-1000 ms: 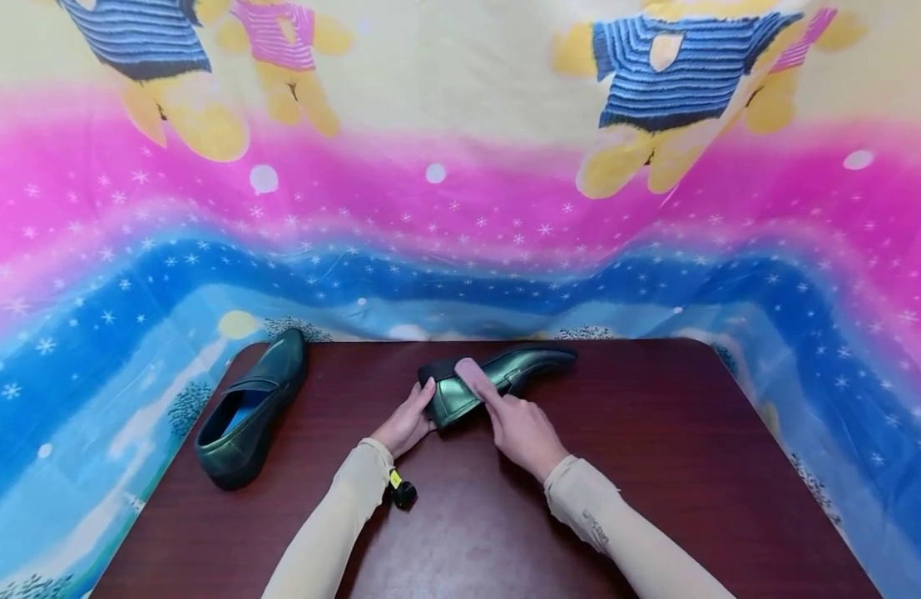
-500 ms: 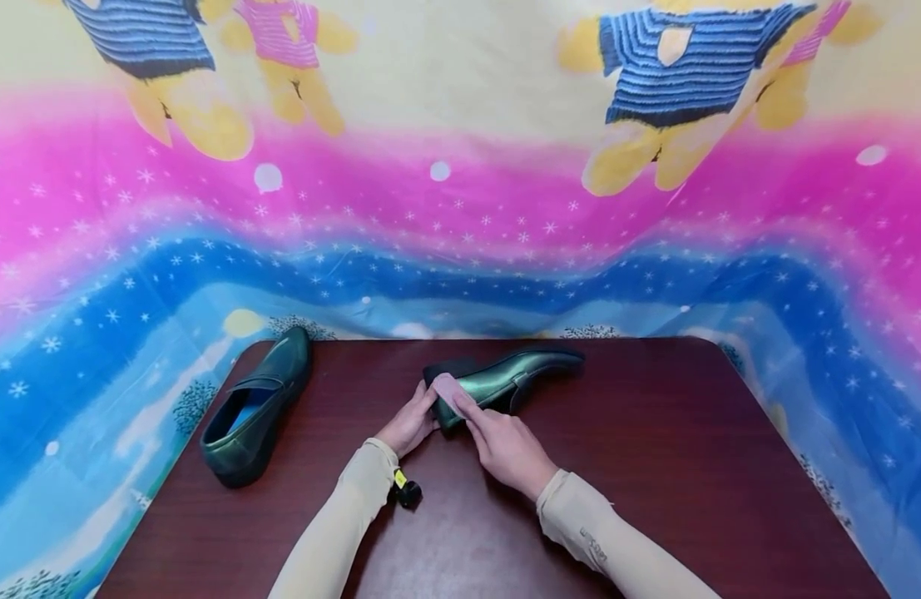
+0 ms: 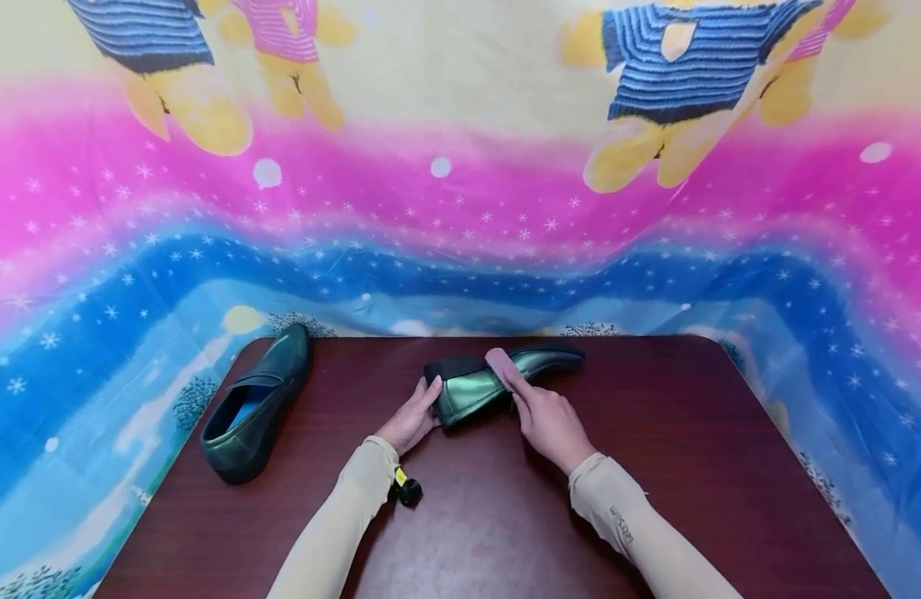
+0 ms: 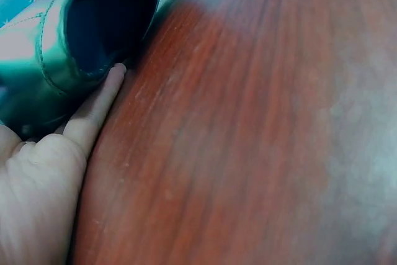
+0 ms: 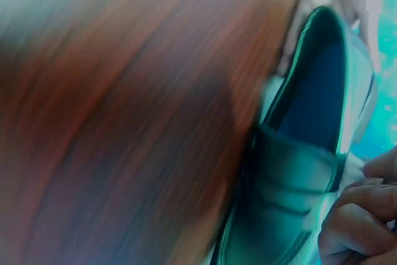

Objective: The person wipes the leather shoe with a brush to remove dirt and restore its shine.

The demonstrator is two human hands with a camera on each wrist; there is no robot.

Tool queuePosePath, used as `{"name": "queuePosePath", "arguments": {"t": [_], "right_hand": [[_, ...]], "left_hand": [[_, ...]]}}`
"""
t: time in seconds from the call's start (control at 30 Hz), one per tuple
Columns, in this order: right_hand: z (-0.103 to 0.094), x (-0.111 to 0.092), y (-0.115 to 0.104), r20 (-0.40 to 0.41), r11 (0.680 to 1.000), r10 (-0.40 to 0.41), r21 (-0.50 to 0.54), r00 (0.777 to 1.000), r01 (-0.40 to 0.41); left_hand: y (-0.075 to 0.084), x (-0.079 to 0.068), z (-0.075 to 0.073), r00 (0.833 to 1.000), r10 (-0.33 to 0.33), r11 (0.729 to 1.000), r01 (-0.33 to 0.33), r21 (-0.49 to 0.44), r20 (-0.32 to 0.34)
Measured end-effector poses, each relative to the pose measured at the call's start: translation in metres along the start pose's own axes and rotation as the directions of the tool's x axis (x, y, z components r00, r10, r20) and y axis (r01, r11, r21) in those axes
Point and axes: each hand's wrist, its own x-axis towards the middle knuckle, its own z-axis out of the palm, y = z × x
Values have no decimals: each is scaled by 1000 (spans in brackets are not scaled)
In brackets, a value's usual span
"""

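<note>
A dark green leather loafer lies on its side near the table's far edge, toe pointing right. My left hand holds its heel end; in the left wrist view a finger reaches to the rim of the shoe opening. My right hand grips a small pinkish brush against the upward-facing side of the shoe, around its middle. Pale bristles show at the top left of the left wrist view. In the right wrist view, curled fingers are beside the loafer's strap, and the brush is mostly hidden.
The matching loafer stands upright at the table's left side, showing a blue insole. A dark red-brown wooden table carries everything. A colourful printed cloth hangs right behind the table and along its sides.
My right hand slid the brush left to the heel end, then back right along the shoe toward its middle. My left hand kept its hold on the heel.
</note>
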Motion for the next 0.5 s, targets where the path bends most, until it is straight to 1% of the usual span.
{"name": "queuePosePath", "arguments": {"t": [0.07,0.17,0.23,0.27,0.33,0.4,0.5], "right_hand": [[0,-1,-6,20,999,-21,43,1000,20],[5,-5,-21,45,990,-116,87,992,112],[10,-8,-30,75,981,-183,80,980,178],[14,-9,-33,91,978,-204,71,975,198],[20,-11,-36,95,968,-251,25,963,250],[24,-11,-34,102,966,-256,-15,961,259],[24,-9,-25,77,967,-247,-49,966,251]], "left_hand": [[-1,1,0,1000,-12,1000,12,2,0],[-1,1,1,1000,-20,1000,20,1,-1],[-1,2,1,1000,-14,1000,14,9,-8],[-1,2,2,1000,-7,1000,7,5,-14],[0,2,2,1000,-3,1000,4,9,-28],[1,1,2,999,-8,1000,9,18,-35],[2,1,1,1000,-15,1000,16,16,-27]]}}
